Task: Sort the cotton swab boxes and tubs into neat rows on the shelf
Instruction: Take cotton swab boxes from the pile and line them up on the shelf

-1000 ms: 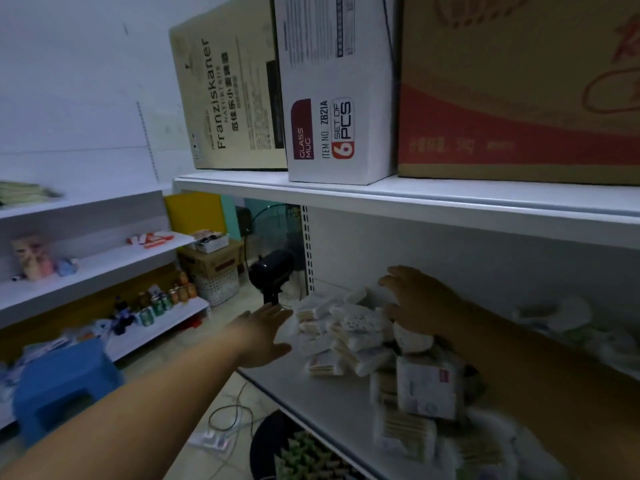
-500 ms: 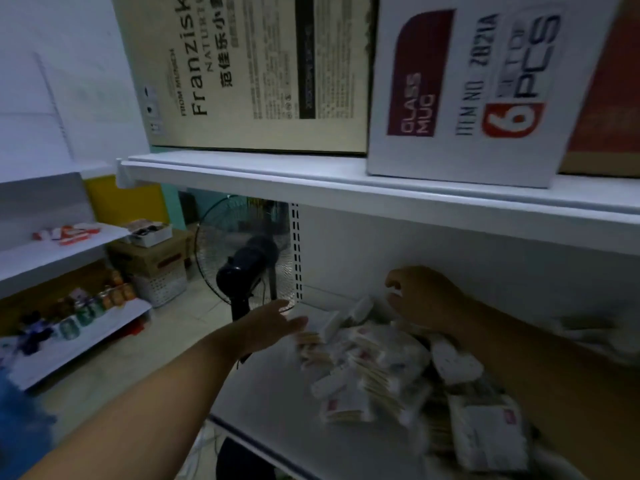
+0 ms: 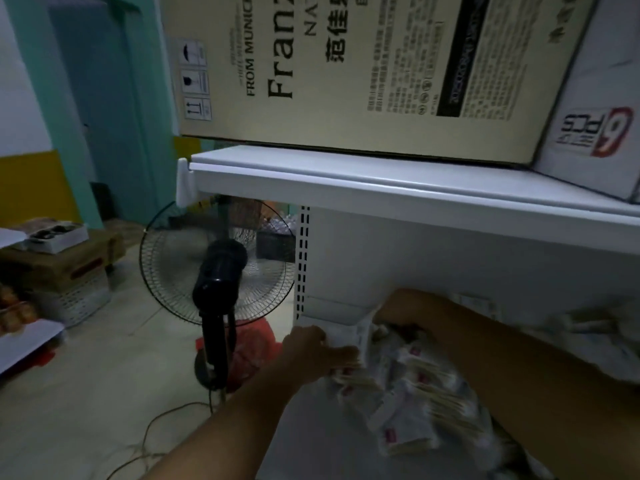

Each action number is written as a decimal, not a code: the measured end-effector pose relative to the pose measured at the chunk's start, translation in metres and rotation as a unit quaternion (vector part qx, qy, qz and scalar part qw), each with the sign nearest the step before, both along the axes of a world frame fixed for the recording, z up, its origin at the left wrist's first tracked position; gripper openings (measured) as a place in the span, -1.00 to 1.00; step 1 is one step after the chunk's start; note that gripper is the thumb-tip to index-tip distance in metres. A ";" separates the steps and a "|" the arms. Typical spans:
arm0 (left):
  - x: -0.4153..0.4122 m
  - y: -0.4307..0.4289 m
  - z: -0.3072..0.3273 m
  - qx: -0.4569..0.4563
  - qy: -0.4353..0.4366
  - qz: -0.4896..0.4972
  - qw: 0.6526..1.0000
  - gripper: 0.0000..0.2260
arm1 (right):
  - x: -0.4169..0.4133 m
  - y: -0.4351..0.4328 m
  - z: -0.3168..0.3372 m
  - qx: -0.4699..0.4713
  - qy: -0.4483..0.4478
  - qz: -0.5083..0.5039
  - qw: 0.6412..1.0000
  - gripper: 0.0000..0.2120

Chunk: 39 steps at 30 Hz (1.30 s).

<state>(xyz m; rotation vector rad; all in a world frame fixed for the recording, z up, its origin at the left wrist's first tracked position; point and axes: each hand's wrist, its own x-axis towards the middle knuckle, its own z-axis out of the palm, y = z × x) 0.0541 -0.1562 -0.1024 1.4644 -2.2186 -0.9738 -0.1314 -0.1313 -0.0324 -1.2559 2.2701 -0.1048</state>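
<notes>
A loose pile of flat white cotton swab packs (image 3: 412, 386) covers the left part of the lower white shelf (image 3: 294, 441). My left hand (image 3: 311, 349) reaches in from the lower left and pinches a white pack (image 3: 346, 336) at the pile's left end, thumb on top. Just right of that pack, near the shelf's back left corner, my right hand (image 3: 412, 306) lies over the pile. Its fingers bend down into the packs and their tips are hidden. More blurred packs (image 3: 588, 327) lie farther right at the back.
The upper shelf board (image 3: 381, 181) hangs low over the pile, carrying a tan carton (image 3: 346, 74) and a white mug box (image 3: 595, 133). A black standing fan (image 3: 218, 268) with a floor cable stands left of the shelf end. Cardboard boxes (image 3: 65, 261) sit at far left.
The view has swung left and closer. My left hand moved right from beside the pile onto its end pack. My right hand stays at the pile's back.
</notes>
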 end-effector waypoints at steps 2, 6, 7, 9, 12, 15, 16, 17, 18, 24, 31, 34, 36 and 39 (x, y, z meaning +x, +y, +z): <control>-0.001 -0.001 -0.003 0.046 0.106 0.019 0.993 -0.37 | -0.002 -0.001 0.004 -0.035 -0.029 -0.034 0.998 -0.75; -0.007 -0.003 -0.010 0.084 0.243 0.030 0.966 -0.53 | -0.010 0.005 0.015 -0.106 -0.086 -0.104 0.985 -0.78; -0.008 -0.003 -0.011 0.088 0.263 0.023 0.960 -0.56 | -0.012 0.007 0.020 -0.121 -0.123 -0.132 0.976 -0.81; -0.010 -0.001 -0.011 0.093 0.305 0.015 0.948 -0.56 | -0.014 0.015 0.031 -0.155 -0.167 -0.161 0.960 -0.85; -0.010 -0.003 -0.005 0.103 0.394 0.024 0.913 -0.54 | -0.016 0.031 0.045 -0.225 -0.218 -0.189 0.931 -0.92; -0.009 -0.007 0.004 0.129 0.469 0.041 0.873 -0.49 | -0.018 0.051 0.046 -0.320 -0.332 -0.225 0.858 -0.83; -0.009 -0.010 0.009 0.146 0.495 0.046 0.855 -0.48 | -0.019 0.059 0.044 -0.356 -0.365 -0.225 0.830 -0.76; -0.009 -0.012 0.015 0.156 0.513 0.042 0.843 -0.46 | -0.020 0.067 0.042 -0.386 -0.387 -0.227 0.806 -0.73; -0.011 -0.012 0.022 0.165 0.523 0.031 0.835 -0.47 | -0.020 0.075 0.039 -0.409 -0.402 -0.229 0.786 -0.73; -0.047 0.021 0.064 0.238 0.556 -0.067 0.794 -0.71 | -0.036 0.129 0.034 -0.451 -0.420 -0.225 0.755 -0.73; -0.126 0.125 0.083 0.248 0.524 -0.122 0.806 -0.90 | -0.087 0.238 0.032 -0.501 -0.421 -0.252 0.713 -0.80; -0.166 0.184 0.080 0.264 0.476 -0.137 0.827 -0.93 | -0.113 0.307 0.027 -0.510 -0.363 -0.292 0.723 -0.83; -0.197 0.225 0.086 0.258 0.455 -0.149 0.839 -0.92 | -0.131 0.356 0.025 -0.510 -0.329 -0.304 0.734 -0.83; -0.244 0.280 0.098 0.251 0.422 -0.188 0.851 -0.87 | -0.155 0.426 0.023 -0.511 -0.286 -0.330 0.741 -0.75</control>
